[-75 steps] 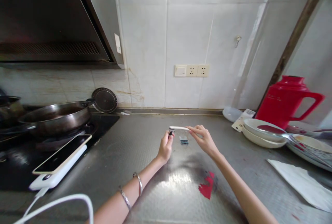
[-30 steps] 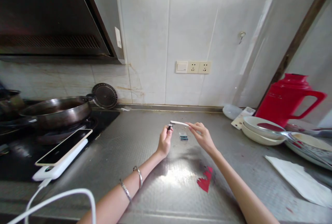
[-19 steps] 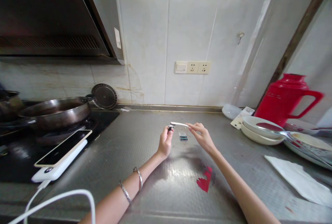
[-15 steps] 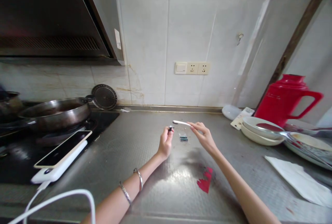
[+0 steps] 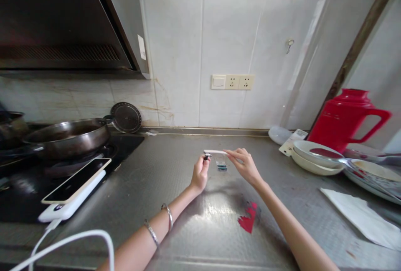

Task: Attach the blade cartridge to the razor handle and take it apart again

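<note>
Now the right hand [image 5: 246,166] pinched the white stick [image 5: 214,152], its far end at the small dark piece [image 5: 206,157] clutched by the left hand [image 5: 199,173]! Between them, a clear, teal-striped item [image 5: 222,166] lay on the counter [image 5: 171,170].

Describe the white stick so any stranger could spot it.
Below the wall sockets, over the steel counter, find the right hand. It pinches the white stick, whose other end is by the small dark item in the left hand. Slim length and white colour separate it from that item.
</note>
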`<state>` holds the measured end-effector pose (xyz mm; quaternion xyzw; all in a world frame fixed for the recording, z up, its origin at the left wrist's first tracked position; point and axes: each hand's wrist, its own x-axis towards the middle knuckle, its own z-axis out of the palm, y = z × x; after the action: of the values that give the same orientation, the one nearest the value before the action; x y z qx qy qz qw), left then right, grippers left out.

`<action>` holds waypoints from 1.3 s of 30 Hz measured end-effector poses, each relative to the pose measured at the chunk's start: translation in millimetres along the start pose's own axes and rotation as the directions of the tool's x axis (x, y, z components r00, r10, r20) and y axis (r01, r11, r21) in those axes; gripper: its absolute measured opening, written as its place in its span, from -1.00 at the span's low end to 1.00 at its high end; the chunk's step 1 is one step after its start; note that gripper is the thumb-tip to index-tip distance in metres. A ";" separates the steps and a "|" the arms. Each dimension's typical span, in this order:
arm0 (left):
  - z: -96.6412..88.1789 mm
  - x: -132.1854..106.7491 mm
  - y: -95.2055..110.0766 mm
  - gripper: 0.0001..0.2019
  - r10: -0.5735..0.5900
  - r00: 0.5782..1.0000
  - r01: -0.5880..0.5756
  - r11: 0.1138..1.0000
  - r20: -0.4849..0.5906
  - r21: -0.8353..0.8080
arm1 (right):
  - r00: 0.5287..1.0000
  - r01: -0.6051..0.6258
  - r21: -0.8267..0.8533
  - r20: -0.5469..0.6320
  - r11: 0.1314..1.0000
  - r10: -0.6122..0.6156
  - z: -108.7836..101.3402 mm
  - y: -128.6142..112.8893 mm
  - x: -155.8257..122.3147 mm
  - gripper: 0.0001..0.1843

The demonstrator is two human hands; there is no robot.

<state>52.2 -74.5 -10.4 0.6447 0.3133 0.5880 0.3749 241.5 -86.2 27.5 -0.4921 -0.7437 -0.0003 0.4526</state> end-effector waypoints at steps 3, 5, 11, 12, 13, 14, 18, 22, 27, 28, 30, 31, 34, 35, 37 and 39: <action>0.8 -1.7 2.0 -0.71 0.011 1.000 -0.011 1.000 -0.002 0.010 | 1.000 0.006 -0.012 -0.008 1.000 -0.006 -4.0 -2.9 0.4 -0.63; 0.9 -2.2 2.8 -0.70 0.017 1.000 -0.017 1.000 0.000 0.016 | 1.000 0.020 0.017 -0.024 1.000 -0.020 -7.0 -7.4 0.6 -0.62; -0.5 -2.0 1.1 -0.68 0.019 1.000 -0.019 0.999 0.000 0.026 | 0.997 0.072 -0.037 -0.007 0.997 -0.073 -7.8 -6.8 0.7 -0.62; -0.5 -2.0 0.6 -0.68 0.023 1.000 -0.023 0.999 -0.001 0.024 | 0.998 0.070 -0.058 -0.007 0.996 -0.070 -7.1 -3.4 0.7 -0.61; -0.4 -2.1 0.4 -0.69 0.028 1.000 -0.028 0.999 0.000 0.020 | 0.998 0.067 -0.082 -0.006 0.994 -0.068 -6.5 0.6 0.6 -0.61; -0.3 -2.2 0.3 -0.69 0.032 0.999 -0.032 0.999 0.002 0.017 | 0.998 0.068 -0.107 0.001 0.992 -0.069 -6.0 4.6 0.6 -0.61; 0.2 -1.9 2.4 -0.72 0.036 0.999 -0.036 0.999 0.003 0.005 | 0.997 0.070 -0.154 0.041 0.986 -0.065 -4.9 15.6 0.0 -0.62; 0.8 0.0 5.2 -0.72 0.011 1.000 -0.011 0.999 -0.013 -0.034 | 0.999 -0.042 0.019 -0.009 0.999 0.042 -1.6 13.8 -0.2 -0.56; 1.7 2.2 6.8 -0.71 -0.064 0.998 0.062 0.996 -0.028 -0.061 | 0.943 -0.316 0.429 0.042 0.846 0.331 6.0 -3.7 3.4 -0.52; 1.6 2.5 7.2 -0.72 -0.063 0.997 0.061 0.997 -0.037 -0.046 | 0.923 -0.360 0.486 0.059 0.796 0.381 6.6 -9.2 3.9 -0.52; 1.0 3.0 8.1 -0.72 -0.050 0.996 0.049 0.999 -0.068 -0.007 | 0.878 -0.444 0.571 0.123 0.690 0.463 6.2 -21.6 2.9 -0.52; 0.6 3.4 8.7 -0.71 -0.042 0.996 0.043 0.999 -0.083 0.013 | 0.852 -0.487 0.603 0.169 0.632 0.495 5.6 -28.4 0.9 -0.51; -1.1 4.5 10.6 -0.67 -0.024 0.989 0.033 0.997 -0.143 0.066 | 0.784 -0.577 0.684 0.312 0.446 0.536 5.7 -49.5 -13.2 -0.42; -1.7 4.9 11.1 -0.65 -0.020 0.985 0.034 0.996 -0.170 0.079 | 0.766 -0.590 0.710 0.344 0.384 0.543 6.9 -56.5 -20.1 -0.37; -2.6 5.4 11.7 -0.62 -0.025 0.976 0.048 0.993 -0.217 0.104 | 0.737 -0.596 0.757 0.386 0.266 0.555 10.7 -70.0 -34.9 -0.31; -2.8 5.1 12.2 -0.62 -0.031 0.972 0.061 0.990 -0.235 0.125 | 0.723 -0.586 0.792 0.413 0.174 0.553 14.6 -82.3 -47.4 -0.30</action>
<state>49.6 -76.2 2.7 0.5874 0.4079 0.6285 0.3058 176.5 -156.9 23.6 -0.4161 -0.3939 0.5655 0.5932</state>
